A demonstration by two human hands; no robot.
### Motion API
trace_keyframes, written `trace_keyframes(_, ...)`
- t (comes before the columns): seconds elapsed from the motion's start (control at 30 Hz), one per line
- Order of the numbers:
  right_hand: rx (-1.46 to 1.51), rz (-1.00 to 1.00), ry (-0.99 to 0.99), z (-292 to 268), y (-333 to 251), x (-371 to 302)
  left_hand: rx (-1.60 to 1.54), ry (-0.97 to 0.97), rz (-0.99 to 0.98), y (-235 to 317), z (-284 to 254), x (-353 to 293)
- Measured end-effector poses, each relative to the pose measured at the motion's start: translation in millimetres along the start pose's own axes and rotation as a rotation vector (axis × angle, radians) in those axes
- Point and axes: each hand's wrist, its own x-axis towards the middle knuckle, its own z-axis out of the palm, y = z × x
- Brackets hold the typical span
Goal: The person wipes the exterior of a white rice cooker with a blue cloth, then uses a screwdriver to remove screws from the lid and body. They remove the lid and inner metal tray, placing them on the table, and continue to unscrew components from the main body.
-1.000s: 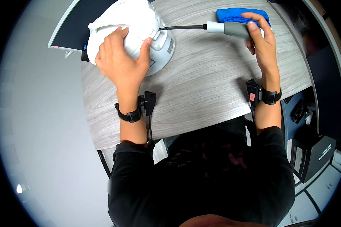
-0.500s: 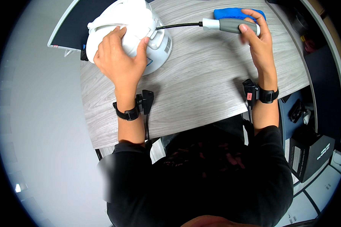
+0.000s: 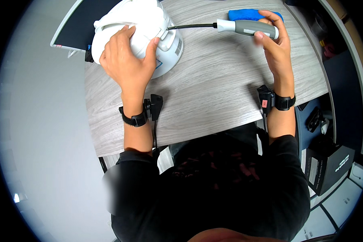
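Note:
A white rounded appliance with a curved carrying handle, possibly a small rice cooker, stands at the upper left of the desk. My left hand grips it, fingers bent over its top and thumb against its near right side. My right hand holds the grey handle of a screwdriver by its end, between thumb and fingers. The screwdriver lies nearly level, and its dark shaft points left. Its tip meets the appliance's right side near a latch-like part; the exact contact is too small to make out.
A blue cloth-like bundle lies behind the screwdriver handle. A dark screen stands at the left, behind the appliance. The wood-grain desk ends just in front of me. A black box sits low at the right, below shelves.
The screwdriver handle has shifted very slightly to the right, and my right fingers have moved a little on it. My left hand stays in place on the appliance.

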Motion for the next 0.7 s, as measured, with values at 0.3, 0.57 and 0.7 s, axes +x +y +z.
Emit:
trace_keyframes(0.3, -0.016, 0.35, -0.007, -3.5, -12.5, 1.8, -0.006, -0.001, -0.005, -1.7, -2.1, -1.1)
trace_keyframes(0.57, 0.244, 0.174, -0.023, -2.1, 0.2, -1.4, -0.173, -0.069, 0.118, -2.3, -13.5, 11.3)
trace_keyframes(0.7, 0.335, 0.337, -0.041, -2.5, -6.8, 0.8, -0.093, -0.14, 0.299, 15.4, -26.6, 30.2)
